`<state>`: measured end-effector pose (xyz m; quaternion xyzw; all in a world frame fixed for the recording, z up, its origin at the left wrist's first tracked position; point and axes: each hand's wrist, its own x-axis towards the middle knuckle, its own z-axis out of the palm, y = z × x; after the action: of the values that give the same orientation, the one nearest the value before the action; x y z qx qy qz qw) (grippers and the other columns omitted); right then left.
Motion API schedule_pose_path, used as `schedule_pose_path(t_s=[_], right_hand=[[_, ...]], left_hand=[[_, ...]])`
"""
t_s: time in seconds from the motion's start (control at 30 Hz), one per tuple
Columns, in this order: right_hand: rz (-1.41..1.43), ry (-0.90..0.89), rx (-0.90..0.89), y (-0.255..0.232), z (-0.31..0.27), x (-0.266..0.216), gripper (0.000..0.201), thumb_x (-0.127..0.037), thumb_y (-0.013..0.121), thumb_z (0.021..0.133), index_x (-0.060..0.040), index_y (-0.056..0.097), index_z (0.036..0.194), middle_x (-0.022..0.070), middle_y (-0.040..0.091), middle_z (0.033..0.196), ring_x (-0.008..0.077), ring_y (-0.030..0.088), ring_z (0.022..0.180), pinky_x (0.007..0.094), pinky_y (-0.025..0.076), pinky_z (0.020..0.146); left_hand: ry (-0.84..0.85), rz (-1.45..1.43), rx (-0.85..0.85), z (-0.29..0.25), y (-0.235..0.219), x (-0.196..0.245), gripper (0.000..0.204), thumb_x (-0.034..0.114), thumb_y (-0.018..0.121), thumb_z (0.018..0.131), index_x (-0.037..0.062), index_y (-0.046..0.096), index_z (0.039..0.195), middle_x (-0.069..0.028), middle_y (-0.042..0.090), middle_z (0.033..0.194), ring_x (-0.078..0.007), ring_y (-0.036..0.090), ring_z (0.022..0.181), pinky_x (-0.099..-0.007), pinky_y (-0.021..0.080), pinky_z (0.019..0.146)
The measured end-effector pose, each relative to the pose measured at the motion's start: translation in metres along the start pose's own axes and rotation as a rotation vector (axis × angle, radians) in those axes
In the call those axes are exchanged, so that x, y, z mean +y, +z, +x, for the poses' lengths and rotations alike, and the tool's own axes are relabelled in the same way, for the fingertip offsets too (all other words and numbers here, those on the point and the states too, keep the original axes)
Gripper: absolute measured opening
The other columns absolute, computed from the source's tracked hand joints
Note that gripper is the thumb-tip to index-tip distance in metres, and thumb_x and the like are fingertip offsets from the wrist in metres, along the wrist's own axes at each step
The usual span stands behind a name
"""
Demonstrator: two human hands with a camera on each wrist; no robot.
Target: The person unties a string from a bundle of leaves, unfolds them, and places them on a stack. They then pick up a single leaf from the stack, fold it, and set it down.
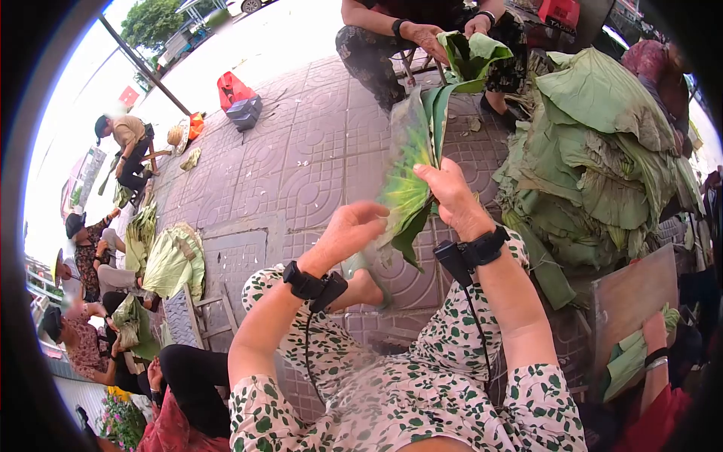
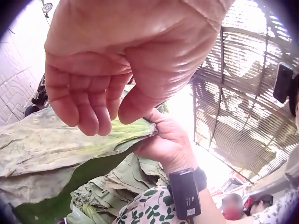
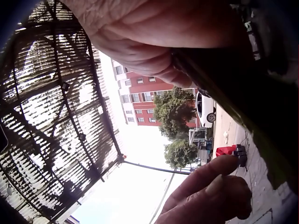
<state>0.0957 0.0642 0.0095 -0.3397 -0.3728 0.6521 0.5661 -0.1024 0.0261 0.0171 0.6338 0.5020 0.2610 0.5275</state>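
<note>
A folded lotus leaf [image 1: 408,192], green with a yellow-green base and a pale, dry-looking side, fans out in front of me. My right hand [image 1: 454,197] grips it by its gathered base, thumb on top. Close to the leaf's left edge is my left hand [image 1: 348,235], its fingers loosely bent. In the left wrist view, this hand [image 2: 117,60] hangs over the leaf [image 2: 51,154], holding nothing. The right wrist view has the dark leaf [image 3: 261,140] beside my right palm [image 3: 154,37], with left-hand fingers [image 3: 205,196] below.
A tall pile of lotus leaves [image 1: 587,158] stands to the right. Facing me, a seated person holds another leaf [image 1: 474,56]. People sit along the left, near a spread leaf bundle [image 1: 177,260]. A board [image 1: 636,294] is at lower right; a red bag [image 1: 233,89] lies on the paving.
</note>
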Motion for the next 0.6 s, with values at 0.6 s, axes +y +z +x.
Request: schedule_pose_path(t_s=[0.6], right_hand=[[0.082,-0.047,0.023,0.007,0.003,-0.005,0.025,-0.006,0.054,0.083,0.0007,0.051,0.107,0.0071,0.057,0.098,0.0155,0.056,0.085,0.0293,0.046,0.077]], left_hand=[[0.1,-0.513,0.241,0.057,0.018,0.021,0.017,0.018,0.058,0.081,0.0023,0.058,0.088,-0.0022,0.058,0.07,-0.008,0.052,0.056,-0.0216,0.043,0.049]])
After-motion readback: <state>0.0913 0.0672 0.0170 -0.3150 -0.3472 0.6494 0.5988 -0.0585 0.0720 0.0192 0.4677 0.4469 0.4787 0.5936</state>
